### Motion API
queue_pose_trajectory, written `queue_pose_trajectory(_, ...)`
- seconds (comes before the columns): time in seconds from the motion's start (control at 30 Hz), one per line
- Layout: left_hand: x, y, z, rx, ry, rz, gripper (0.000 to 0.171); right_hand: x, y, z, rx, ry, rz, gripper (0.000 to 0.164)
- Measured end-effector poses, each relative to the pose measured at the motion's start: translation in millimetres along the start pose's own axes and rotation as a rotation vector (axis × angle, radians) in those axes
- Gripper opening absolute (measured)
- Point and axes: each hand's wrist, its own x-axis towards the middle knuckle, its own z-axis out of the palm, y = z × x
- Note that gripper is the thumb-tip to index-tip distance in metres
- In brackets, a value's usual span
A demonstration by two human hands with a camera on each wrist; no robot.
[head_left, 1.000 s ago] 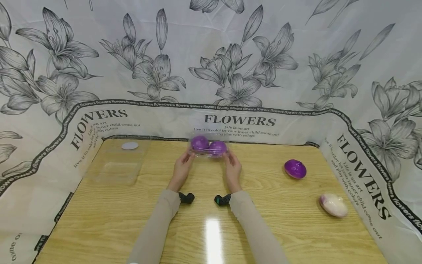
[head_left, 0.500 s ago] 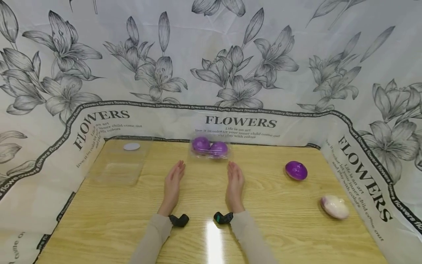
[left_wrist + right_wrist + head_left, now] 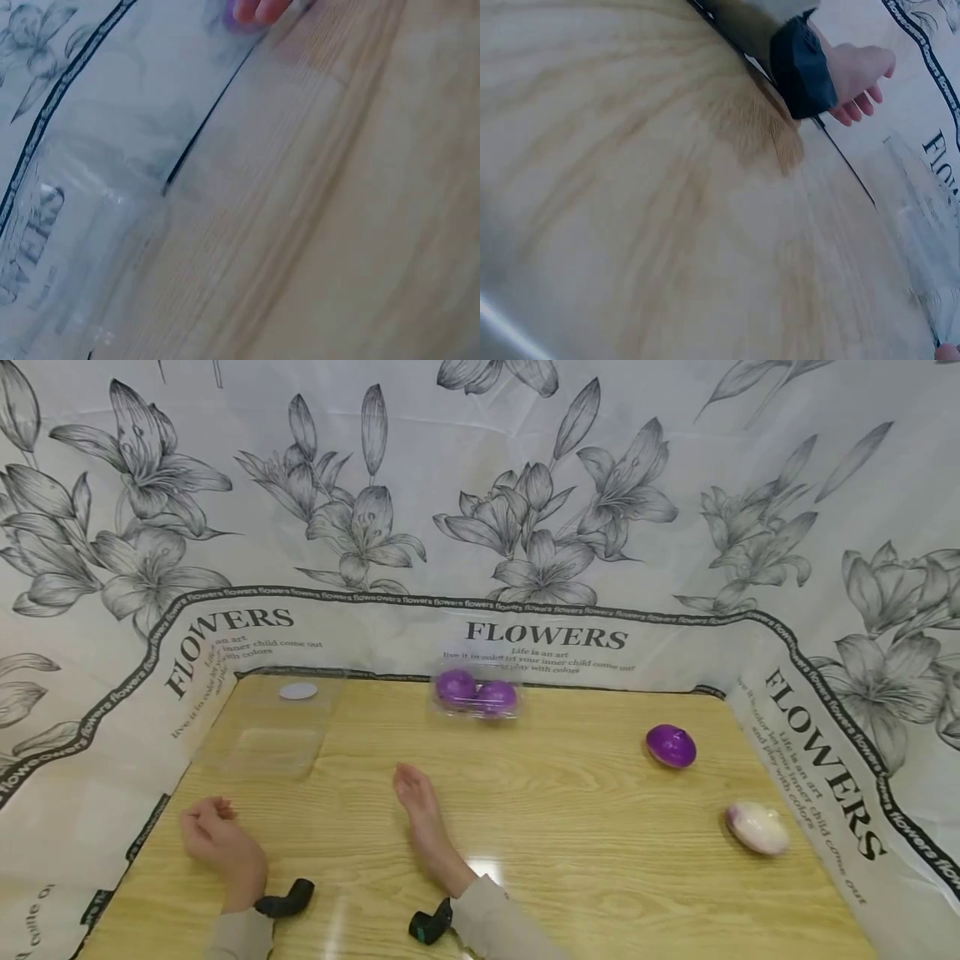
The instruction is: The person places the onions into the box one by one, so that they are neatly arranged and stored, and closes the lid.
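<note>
My left hand (image 3: 221, 839) is over the table's left side, near a clear plastic box (image 3: 262, 756) whose lid stands open. Its fingers are loosely bent and grip nothing; the right wrist view shows this left hand (image 3: 859, 71) from the side. My right hand (image 3: 422, 814) is nearer the middle, fingers fairly straight, holding nothing. Two purple onions (image 3: 497, 697) lie in a second clear plastic box (image 3: 476, 716) at the back centre. The left wrist view catches the open box (image 3: 82, 247) and two fingertips (image 3: 266, 10) at its top edge.
A purple onion (image 3: 671, 747) rests on the wooden table (image 3: 585, 827) at the right. Closer to the right edge lies a whitish onion-like vegetable (image 3: 757, 827) with a purple end. A flower-print cloth (image 3: 405, 635) stands around the back and sides.
Both hands held the box with the onions at its sides, then let go and drew back. They have since moved left and nearer the person. The boxes and onions stay put.
</note>
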Motion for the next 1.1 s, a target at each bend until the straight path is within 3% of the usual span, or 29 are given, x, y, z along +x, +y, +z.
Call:
queue_pose_trajectory(0.07, 19.5, 0.9, -3.0, -0.022, 0.056, 0.006, 0.022, 3.3, -0.6, 19.6, 0.000, -0.106, 0.066, 0.056)
queue_pose_trajectory(0.1, 26.7, 0.4, -3.7, -0.016, 0.046, 0.004, 0.021, 6.0, -1.5, 28.7, 0.023, -0.132, 0.101, 0.058)
queue_pose_trajectory(0.27, 53.6, -5.7, -6.0, -0.058, -0.098, -0.033, 0.035, 25.1, -8.4, 69.1, 0.193, -0.229, 0.275, 0.069)
queue_pose_trajectory(0.33, 60.2, -7.9, -7.0, -0.157, -0.146, -0.097, 0.038, 30.9, -10.3, 80.0, 0.241, -0.243, 0.326, 0.069)
queue_pose_trajectory(0.47, 68.1, -6.6, -9.8, -0.385, -0.217, -0.320, 0.038, 37.5, -14.0, 94.8, 0.254, -0.239, 0.359, 0.069)
queue_pose_trajectory(0.53, 70.2, -4.2, -10.9, -0.442, -0.250, -0.412, 0.036, 40.1, -16.5, 100.3, 0.265, -0.230, 0.355, 0.069)
queue_pose_trajectory(0.6, 71.1, -1.4, -11.3, -0.457, -0.277, -0.462, 0.035, 42.3, -18.6, 104.5, 0.268, -0.226, 0.349, 0.069)
queue_pose_trajectory(0.8, 68.6, 0.3, -12.8, -0.402, -0.331, -0.403, 0.033, 44.9, -21.6, 110.1, 0.267, -0.278, 0.335, 0.068)
queue_pose_trajectory(0.93, 61.3, -5.8, -18.4, -0.353, -0.382, -0.297, 0.038, 40.4, -22.3, 104.9, 0.241, -0.321, 0.323, 0.068)
queue_pose_trajectory(1.03, 53.8, -6.7, -26.9, -0.189, -0.388, -0.211, 0.041, 28.7, -24.1, 95.2, 0.195, -0.372, 0.325, 0.068)
queue_pose_trajectory(1.1, 49.4, -4.4, -33.5, -0.059, -0.375, -0.190, 0.041, 17.6, -26.0, 87.2, 0.165, -0.406, 0.327, 0.068)
